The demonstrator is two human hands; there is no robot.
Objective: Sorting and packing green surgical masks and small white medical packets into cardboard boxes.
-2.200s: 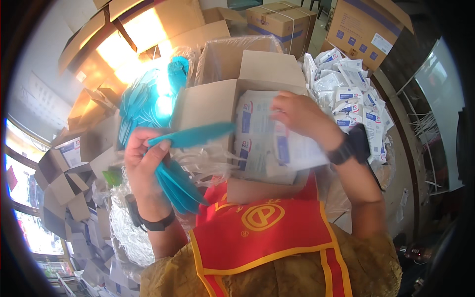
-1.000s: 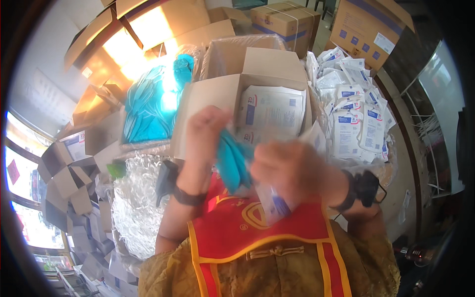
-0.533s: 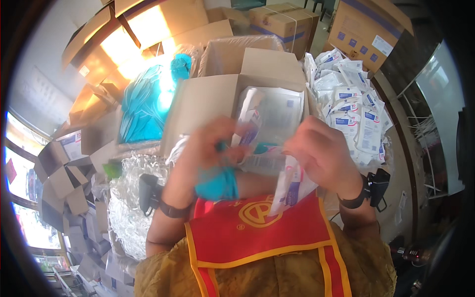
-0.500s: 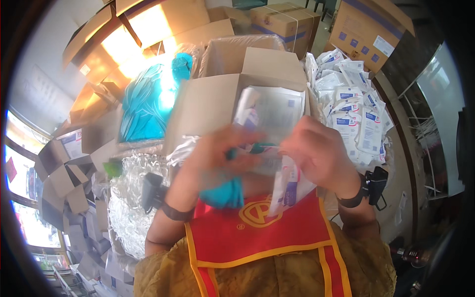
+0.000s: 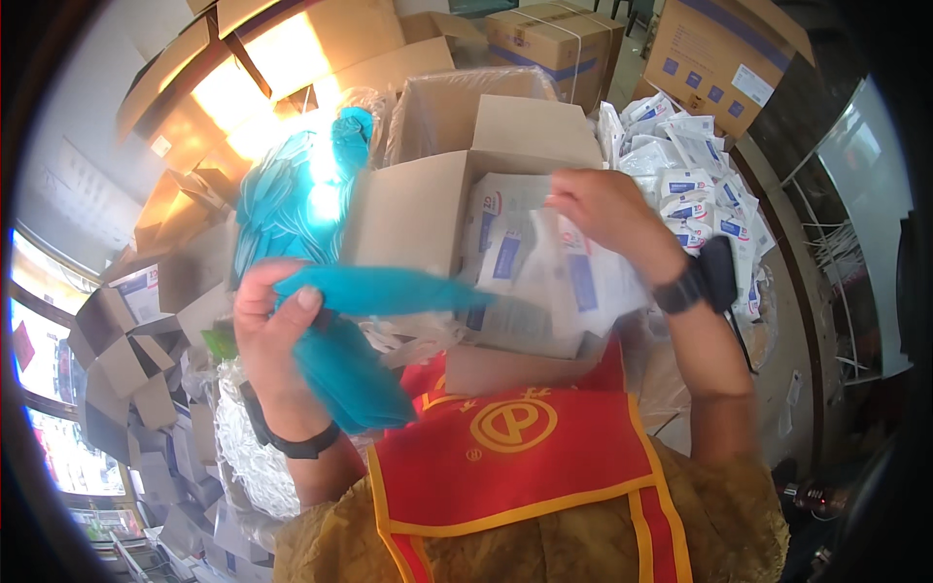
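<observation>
My left hand [image 5: 275,340] is closed round a floppy bundle of teal fabric-like pieces [image 5: 352,384]; one strip stretches right toward the open cardboard box [image 5: 408,216], while the rest droops below my thumb. Their exact kind is unclear. My right hand [image 5: 614,216] pinches the top edge of a thin white packet [image 5: 604,282] with blue and red print, slightly blurred, over the box's right side. Inside the box lie similar flat packets [image 5: 502,257]. The packet's contents are not visible.
A heap of white packets [image 5: 685,180] lies right of the box. Teal pieces [image 5: 292,209] are piled at the far left. Below them sits a mass of white strips [image 5: 243,457]. An open lined carton [image 5: 466,112] stands behind; folded cartons [image 5: 121,355] crowd the left.
My hands have moved apart from the middle. The left has swung left with the teal pieces; the right has risen with the white packet, now over the box.
</observation>
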